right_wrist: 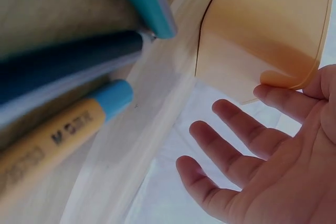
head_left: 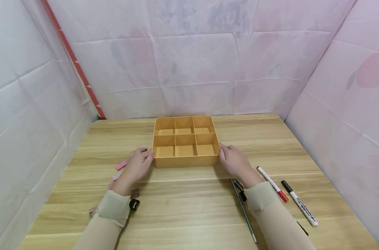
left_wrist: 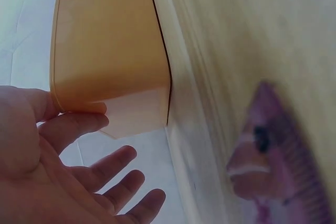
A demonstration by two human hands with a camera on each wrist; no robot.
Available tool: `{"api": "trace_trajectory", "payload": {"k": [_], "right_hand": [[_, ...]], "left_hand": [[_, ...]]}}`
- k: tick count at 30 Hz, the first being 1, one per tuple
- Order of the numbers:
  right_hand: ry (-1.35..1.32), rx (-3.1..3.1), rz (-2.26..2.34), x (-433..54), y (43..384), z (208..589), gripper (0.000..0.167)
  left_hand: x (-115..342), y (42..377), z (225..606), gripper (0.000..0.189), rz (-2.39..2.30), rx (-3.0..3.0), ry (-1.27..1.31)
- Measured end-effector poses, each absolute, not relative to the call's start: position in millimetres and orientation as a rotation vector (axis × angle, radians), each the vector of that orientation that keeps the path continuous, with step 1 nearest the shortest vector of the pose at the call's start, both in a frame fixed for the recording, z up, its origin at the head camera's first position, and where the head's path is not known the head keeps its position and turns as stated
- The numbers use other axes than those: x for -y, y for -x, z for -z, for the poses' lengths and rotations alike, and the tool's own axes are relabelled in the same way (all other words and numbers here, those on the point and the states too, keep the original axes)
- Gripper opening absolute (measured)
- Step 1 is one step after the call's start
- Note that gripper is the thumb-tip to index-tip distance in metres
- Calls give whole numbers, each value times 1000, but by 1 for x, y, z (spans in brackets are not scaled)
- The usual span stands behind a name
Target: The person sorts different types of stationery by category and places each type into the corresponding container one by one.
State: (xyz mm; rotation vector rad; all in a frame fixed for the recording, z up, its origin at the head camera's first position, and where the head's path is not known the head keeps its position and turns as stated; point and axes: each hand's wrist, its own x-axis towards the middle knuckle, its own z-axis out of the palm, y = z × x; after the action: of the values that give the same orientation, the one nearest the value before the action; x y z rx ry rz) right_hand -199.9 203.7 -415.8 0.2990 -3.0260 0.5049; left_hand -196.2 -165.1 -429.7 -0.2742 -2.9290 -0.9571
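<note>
A small makeshift booth around a desk-like tabletop (head_left: 189,205); whether it stands in a home, an office or a studio cannot be told. Creased, pale sheets serve as walls: a back sheet (head_left: 189,62) behind the far edge, a left sheet (head_left: 27,90) and a right sheet (head_left: 342,104) along the side edges, faint prints showing. Markers (head_left: 302,205) near the right edge and a six-compartment box (head_left: 186,162) toward the far edge give it a stationery-desk look

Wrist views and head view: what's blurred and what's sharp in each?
Head: orange box, left hand and right hand fairly sharp; left wrist: purple patterned item blurred at lower right, hand clearer; right wrist: orange pen with blue end soft in the foreground, hand clearer.
</note>
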Motion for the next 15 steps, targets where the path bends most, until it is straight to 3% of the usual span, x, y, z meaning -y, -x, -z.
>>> {"api": "trace_trajectory", "payload": {"k": [15], "right_hand": [[-212, 3031, -503, -207, 171, 416, 49]], "left_hand": [[160, 170, 433, 47, 938, 2931, 238]]}}
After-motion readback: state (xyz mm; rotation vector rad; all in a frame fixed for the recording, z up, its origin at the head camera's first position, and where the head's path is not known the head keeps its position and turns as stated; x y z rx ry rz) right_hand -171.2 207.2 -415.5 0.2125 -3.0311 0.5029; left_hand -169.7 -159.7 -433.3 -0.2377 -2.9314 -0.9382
